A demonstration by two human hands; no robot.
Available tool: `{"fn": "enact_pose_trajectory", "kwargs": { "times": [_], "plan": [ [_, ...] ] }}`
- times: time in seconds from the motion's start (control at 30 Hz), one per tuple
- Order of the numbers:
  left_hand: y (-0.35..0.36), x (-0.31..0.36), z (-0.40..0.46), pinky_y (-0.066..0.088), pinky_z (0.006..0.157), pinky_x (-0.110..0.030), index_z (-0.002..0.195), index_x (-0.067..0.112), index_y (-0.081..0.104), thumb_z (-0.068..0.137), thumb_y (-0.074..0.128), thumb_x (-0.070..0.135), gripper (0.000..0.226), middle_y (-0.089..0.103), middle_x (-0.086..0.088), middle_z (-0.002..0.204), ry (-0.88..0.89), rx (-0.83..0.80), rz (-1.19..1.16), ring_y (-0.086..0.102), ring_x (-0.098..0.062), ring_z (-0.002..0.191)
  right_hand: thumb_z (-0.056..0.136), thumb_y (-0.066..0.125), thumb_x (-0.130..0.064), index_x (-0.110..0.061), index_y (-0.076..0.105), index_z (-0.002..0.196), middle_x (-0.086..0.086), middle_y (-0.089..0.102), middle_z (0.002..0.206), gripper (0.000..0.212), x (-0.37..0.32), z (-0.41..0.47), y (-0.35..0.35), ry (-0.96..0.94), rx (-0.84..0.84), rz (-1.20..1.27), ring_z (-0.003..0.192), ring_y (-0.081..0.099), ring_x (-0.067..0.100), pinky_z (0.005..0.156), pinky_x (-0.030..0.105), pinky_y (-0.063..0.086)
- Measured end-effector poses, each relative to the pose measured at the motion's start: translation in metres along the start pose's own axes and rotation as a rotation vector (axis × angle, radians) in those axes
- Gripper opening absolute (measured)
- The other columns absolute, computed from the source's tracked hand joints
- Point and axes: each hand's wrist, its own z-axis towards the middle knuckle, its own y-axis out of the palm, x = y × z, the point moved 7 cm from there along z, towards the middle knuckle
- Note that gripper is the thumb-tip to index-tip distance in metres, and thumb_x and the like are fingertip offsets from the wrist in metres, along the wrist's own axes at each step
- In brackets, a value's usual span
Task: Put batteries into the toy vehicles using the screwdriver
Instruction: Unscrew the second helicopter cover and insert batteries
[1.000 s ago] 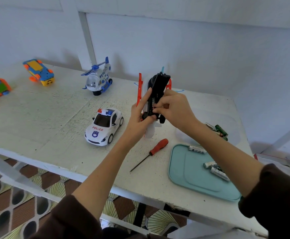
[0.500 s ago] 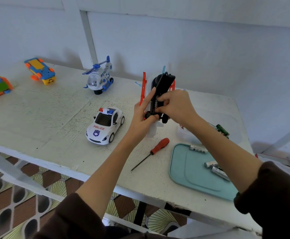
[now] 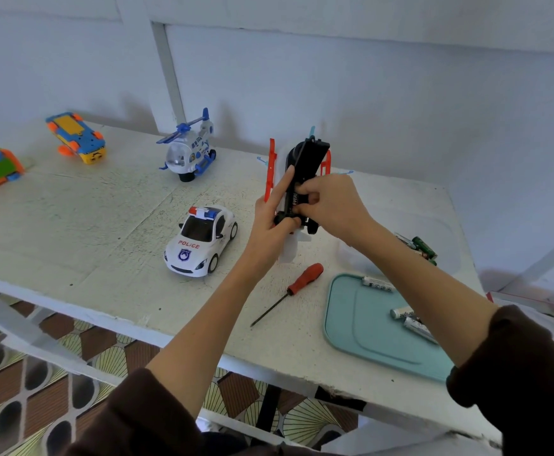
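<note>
A: Toy (image 3: pixel 305 166) position?
B: Held upright above desk (image 3: pixel 104 225), frame centre. Left hand (image 3: pixel 270 225) gripping lower end; right hand (image 3: pixel 331 205) pinching battery (image 3: pixel 294 200) at underside.
A: Screwdriver (image 3: pixel 288 289)?
B: Flat on desk, lower centre, beside tray (image 3: pixel 361 330).

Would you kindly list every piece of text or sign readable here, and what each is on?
"POLICE", red, with a blue shield emblem below it: hood of the police car.
"EVERE", cut off by fingers: battery in the held toy's black underside.
Print on the batteries on the teal tray: too blurred to read.
Markings on the helicopter: too small to read.
</note>
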Motion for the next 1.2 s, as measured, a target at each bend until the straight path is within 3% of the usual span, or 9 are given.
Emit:
{"fn": "enact_pose_trajectory", "kwargs": {
  "times": [0.1,0.2,0.43,0.57,0.67,0.77,0.9,1.07,1.2],
  "plan": [
    [0.0,-0.001,-0.001,0.045,0.101,-0.035,0.146,0.038,0.027,0.077,0.046,0.013,0.075,0.044,0.008,0.127,0.011,0.004,0.019,0.049,-0.003,0.113,0.082,0.066,-0.011,-0.011,0.066,0.111,0.001,0.063,0.076,0.028,0.008,-0.012,-0.008,0.003,-0.06,0.186,0.068,0.057,0.013,0.07,0.019,0.05],
    [0.003,0.003,-0.002,0.046,0.081,-0.015,0.143,0.035,0.019,0.078,0.044,0.007,0.075,0.053,0.029,0.109,0.065,-0.02,0.016,0.051,0.017,0.089,0.078,0.071,-0.01,-0.018,0.067,0.108,-0.006,0.063,0.081,0.031,0.02,-0.031,-0.024,-0.015,-0.062,0.218,0.07,0.057,0.007,0.072,0.013,0.047],
    [0.005,0.009,-0.006,0.048,0.078,-0.014,0.139,0.038,0.02,0.077,0.044,0.006,0.074,0.043,0.015,0.112,0.086,-0.011,-0.018,0.052,0.016,0.087,0.074,0.073,-0.004,-0.014,0.071,0.092,-0.001,0.068,0.082,0.021,0.073,-0.096,-0.025,0.134,-0.284,0.068,0.075,0.063,0.015,0.071,0.02,0.049],
    [-0.001,0.003,-0.006,0.047,0.097,-0.032,0.141,0.039,0.028,0.077,0.047,0.011,0.072,0.042,0.011,0.121,0.063,0.037,-0.002,0.049,-0.016,0.117,0.067,0.073,0.007,-0.006,0.071,0.092,0.006,0.069,0.084,0.028,0.085,-0.122,-0.012,0.022,-0.233,-0.091,0.073,0.063,0.015,0.068,0.013,0.045],
    [-0.003,0.001,-0.007,0.047,0.099,-0.04,0.139,0.041,0.029,0.076,0.048,0.011,0.072,0.043,0.01,0.123,0.068,0.051,0.02,0.047,-0.03,0.12,0.064,0.066,0.014,-0.002,0.069,0.097,0.01,0.067,0.093,0.037,0.091,-0.131,-0.002,0.014,-0.181,-0.115,0.073,0.061,0.02,0.068,0.017,0.042],
    [-0.003,0.003,-0.008,0.046,0.1,-0.037,0.139,0.041,0.029,0.076,0.048,0.012,0.072,0.044,0.005,0.127,0.07,0.052,0.028,0.046,-0.03,0.122,0.067,0.062,0.016,0.001,0.062,0.112,0.015,0.063,0.103,0.048,0.095,-0.133,0.0,0.114,-0.128,-0.101,0.075,0.057,0.021,0.068,0.013,0.034],
    [-0.001,0.003,-0.009,0.047,0.101,-0.038,0.14,0.039,0.028,0.077,0.048,0.012,0.071,0.041,0.012,0.124,0.081,0.029,0.027,0.044,-0.028,0.125,0.069,0.067,0.01,0.0,0.058,0.118,0.013,0.06,0.106,0.051,0.098,-0.132,0.003,0.138,-0.154,-0.112,0.078,0.046,0.014,0.072,0.013,0.03],
    [0.0,0.005,-0.01,0.047,0.096,-0.027,0.141,0.036,0.028,0.077,0.048,0.01,0.072,0.04,0.009,0.125,0.087,0.017,0.01,0.044,-0.023,0.124,0.072,0.064,0.009,0.003,0.065,0.105,0.017,0.056,0.093,0.033,0.094,-0.13,0.011,0.09,-0.16,-0.16,0.077,0.052,0.028,0.07,0.037,0.046],
    [0.0,0.003,-0.011,0.047,0.095,-0.027,0.138,0.042,0.028,0.077,0.047,0.012,0.071,0.041,0.009,0.125,0.077,0.025,0.002,0.043,-0.021,0.123,0.076,0.065,0.006,0.0,0.068,0.092,0.012,0.052,0.094,0.017,0.096,-0.128,0.014,0.079,-0.185,-0.166,0.076,0.044,0.021,0.065,0.028,0.035]
  ]
}}
